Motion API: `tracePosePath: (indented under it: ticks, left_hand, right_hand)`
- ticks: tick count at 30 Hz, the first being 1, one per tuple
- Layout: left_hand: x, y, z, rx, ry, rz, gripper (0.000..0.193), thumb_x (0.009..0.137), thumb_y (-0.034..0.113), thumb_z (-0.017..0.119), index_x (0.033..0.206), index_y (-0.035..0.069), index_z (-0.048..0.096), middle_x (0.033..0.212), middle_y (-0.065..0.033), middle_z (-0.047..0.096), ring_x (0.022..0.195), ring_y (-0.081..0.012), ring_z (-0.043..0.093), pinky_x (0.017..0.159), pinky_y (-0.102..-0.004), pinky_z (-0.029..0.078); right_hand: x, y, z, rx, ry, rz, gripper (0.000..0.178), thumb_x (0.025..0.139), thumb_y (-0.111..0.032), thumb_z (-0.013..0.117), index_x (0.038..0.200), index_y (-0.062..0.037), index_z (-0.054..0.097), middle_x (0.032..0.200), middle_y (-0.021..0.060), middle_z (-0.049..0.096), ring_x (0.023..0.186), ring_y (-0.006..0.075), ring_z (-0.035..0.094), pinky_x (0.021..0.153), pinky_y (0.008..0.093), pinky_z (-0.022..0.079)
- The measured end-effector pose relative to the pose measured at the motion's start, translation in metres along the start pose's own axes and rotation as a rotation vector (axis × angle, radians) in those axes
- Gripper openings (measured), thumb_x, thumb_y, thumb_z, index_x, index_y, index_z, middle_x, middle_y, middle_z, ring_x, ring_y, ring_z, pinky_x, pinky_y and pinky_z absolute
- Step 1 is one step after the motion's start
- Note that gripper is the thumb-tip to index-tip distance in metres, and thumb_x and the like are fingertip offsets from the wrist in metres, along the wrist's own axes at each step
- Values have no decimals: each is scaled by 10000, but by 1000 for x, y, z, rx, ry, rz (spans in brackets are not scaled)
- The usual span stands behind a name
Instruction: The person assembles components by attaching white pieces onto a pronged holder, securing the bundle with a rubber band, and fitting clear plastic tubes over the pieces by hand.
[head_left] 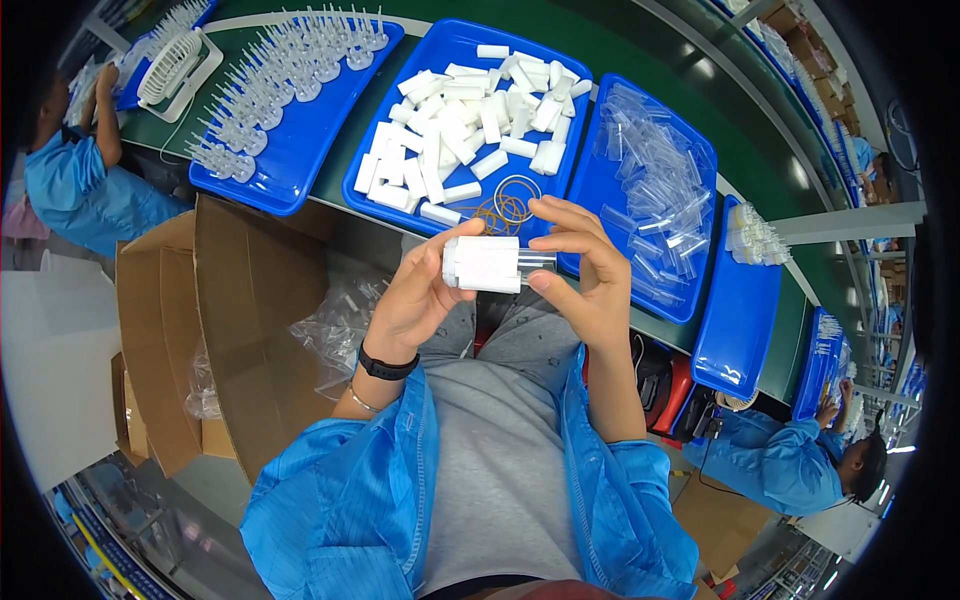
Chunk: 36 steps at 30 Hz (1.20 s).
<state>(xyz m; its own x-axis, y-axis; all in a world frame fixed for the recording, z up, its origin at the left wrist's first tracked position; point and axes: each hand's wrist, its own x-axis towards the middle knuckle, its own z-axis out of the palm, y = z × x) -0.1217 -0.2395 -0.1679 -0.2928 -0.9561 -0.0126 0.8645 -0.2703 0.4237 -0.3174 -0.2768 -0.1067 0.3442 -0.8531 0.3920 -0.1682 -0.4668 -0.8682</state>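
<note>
Head view, and it's all in my fingers now: my left hand (418, 290) grips the white piece (487, 262) by its left end, while my right hand (590, 275) pinches the clear tubes (536, 259) jutting from the other. How far they run inside, I can't tell. It's up before the blue tray (553, 187) of white blocks (460, 130), near the rubber bands (498, 219)!

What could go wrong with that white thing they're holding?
The white piece might slip and drop, since only the left hand and right hand hold it in the air. The clear part poking from its end might slide loose. The loose rings lie near the tray's edge, so a bump could scatter them.
</note>
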Motion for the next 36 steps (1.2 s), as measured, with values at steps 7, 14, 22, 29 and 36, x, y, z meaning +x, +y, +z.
tracePosePath:
  ticks: [7, 14, 22, 29, 36]
  left_hand:
    - [-4, -7, -6, -34, 28, 7, 537, 907, 345, 531, 1275, -26, 412, 1152, -143, 562, 934, -179, 626, 705, -259, 568]
    - [-5, -14, -12, -14, 20, -56, 497, 927, 354, 491, 1272, 3, 419, 1065, -115, 591, 844, -150, 626, 626, -246, 564]
    - [4, -11, 5, 254, 107, -86, 433, 962, 335, 423, 1276, 37, 413, 1026, -120, 594, 813, -169, 632, 662, -244, 565]
    - [7, -21, -2, 76, 51, -148, 437, 966, 322, 413, 1276, 16, 380, 1042, -135, 584, 807, -195, 637, 666, -261, 583]
    - [8, -24, -1, 158, 100, -93, 443, 948, 317, 464, 1255, 6, 391, 1112, -160, 565, 901, -233, 639, 730, -289, 578]
  right_hand:
    - [-3, 1, 11, 141, -55, 93, 297, 658, -85, 756, 941, -40, 675, 1147, 148, 618, 1235, 313, 442, 1024, 442, 313]
    - [4, -11, 7, -73, -95, 14, 325, 642, -75, 762, 956, -42, 684, 1115, 127, 639, 1167, 302, 514, 988, 419, 370]
    - [-6, 1, 3, 88, -34, 55, 255, 700, -31, 728, 947, -24, 663, 1081, 175, 635, 1050, 256, 597, 890, 355, 467]
    - [-11, 0, -3, 65, -44, 133, 250, 717, -62, 720, 957, -43, 656, 1100, 135, 635, 1051, 261, 593, 910, 362, 448]
    - [-18, 14, -36, -173, -12, -41, 292, 776, -165, 674, 1048, -64, 650, 1088, 108, 623, 1062, 264, 543, 934, 386, 386]
